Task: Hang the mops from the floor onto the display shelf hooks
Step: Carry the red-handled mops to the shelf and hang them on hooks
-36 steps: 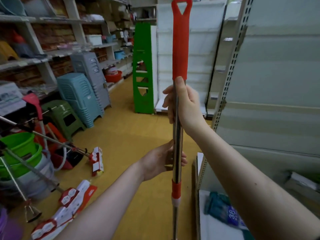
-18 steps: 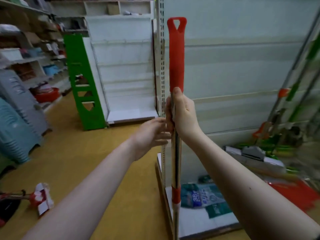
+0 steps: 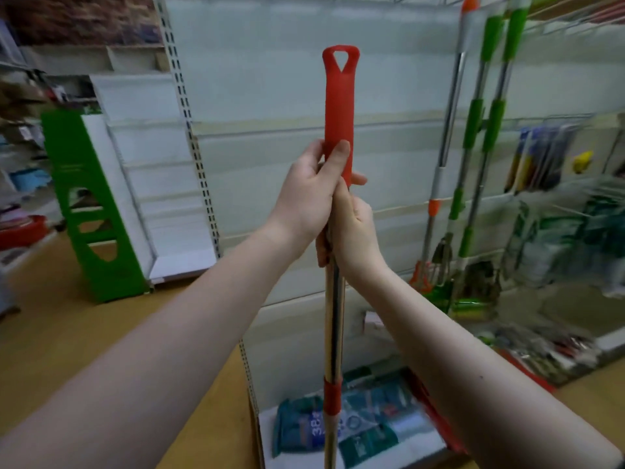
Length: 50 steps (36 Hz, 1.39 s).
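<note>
Both hands grip an upright mop handle [image 3: 334,319], the left hand [image 3: 309,194] on its red grip [image 3: 339,110] above the right hand [image 3: 351,228], facing a white display shelf [image 3: 270,96] where green-handled mops [image 3: 487,137] hang.

Open room straight ahead: bare back panel [image 3: 270,96] behind upright mop handle [image 3: 339,106]. Right side blocked by hanging green-grip mops [image 3: 490,123]. Packets [image 3: 297,428] low down. Green stand [image 3: 84,198] well left.
</note>
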Available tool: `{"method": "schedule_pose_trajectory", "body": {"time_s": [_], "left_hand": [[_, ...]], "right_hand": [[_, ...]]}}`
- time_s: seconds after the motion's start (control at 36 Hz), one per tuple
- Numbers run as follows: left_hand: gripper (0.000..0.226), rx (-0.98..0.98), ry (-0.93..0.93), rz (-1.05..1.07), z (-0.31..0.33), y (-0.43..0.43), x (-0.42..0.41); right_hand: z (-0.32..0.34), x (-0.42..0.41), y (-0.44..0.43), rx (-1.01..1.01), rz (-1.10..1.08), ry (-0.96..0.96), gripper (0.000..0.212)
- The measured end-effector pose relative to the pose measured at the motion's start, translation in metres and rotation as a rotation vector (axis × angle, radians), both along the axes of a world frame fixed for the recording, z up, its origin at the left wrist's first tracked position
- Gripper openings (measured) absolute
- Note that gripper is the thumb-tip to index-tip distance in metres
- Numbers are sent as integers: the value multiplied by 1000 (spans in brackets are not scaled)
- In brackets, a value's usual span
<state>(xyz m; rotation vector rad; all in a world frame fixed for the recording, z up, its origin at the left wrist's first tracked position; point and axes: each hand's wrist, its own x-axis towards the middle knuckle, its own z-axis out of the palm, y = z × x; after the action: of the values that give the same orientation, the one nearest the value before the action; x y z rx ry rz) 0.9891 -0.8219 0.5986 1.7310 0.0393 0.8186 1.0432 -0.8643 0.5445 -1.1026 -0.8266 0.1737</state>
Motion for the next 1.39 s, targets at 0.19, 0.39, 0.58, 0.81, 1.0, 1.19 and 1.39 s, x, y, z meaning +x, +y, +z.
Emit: {"method": "schedule_pose_trajectory", "body": {"time_s": [0.19, 0.39, 0.58, 0.81, 1.0, 1.19, 1.39], "left_hand": [[25, -23, -65, 36, -1, -40, 57], [21, 8, -130, 16, 22, -47, 109], [20, 65, -176, -118, 37, -39, 159], [13, 62, -193, -234, 47, -52, 217], [10, 75, -236, -178, 55, -63, 267], [26, 96, -236, -16, 71, -88, 322], [34, 123, -245, 180, 91, -107, 349]], "right_hand": [[20, 59, -48, 18, 68, -95, 29], [48, 113, -55, 32, -8, -163, 40], [65, 163, -61, 6, -147, -287, 18], [75, 219, -77, 4, -273, -329, 25], [80, 268, -89, 32, -242, -360, 17], [93, 332, -106, 36, -76, -378, 16], [110, 359, -114, 46, 41, -391, 18]]}}
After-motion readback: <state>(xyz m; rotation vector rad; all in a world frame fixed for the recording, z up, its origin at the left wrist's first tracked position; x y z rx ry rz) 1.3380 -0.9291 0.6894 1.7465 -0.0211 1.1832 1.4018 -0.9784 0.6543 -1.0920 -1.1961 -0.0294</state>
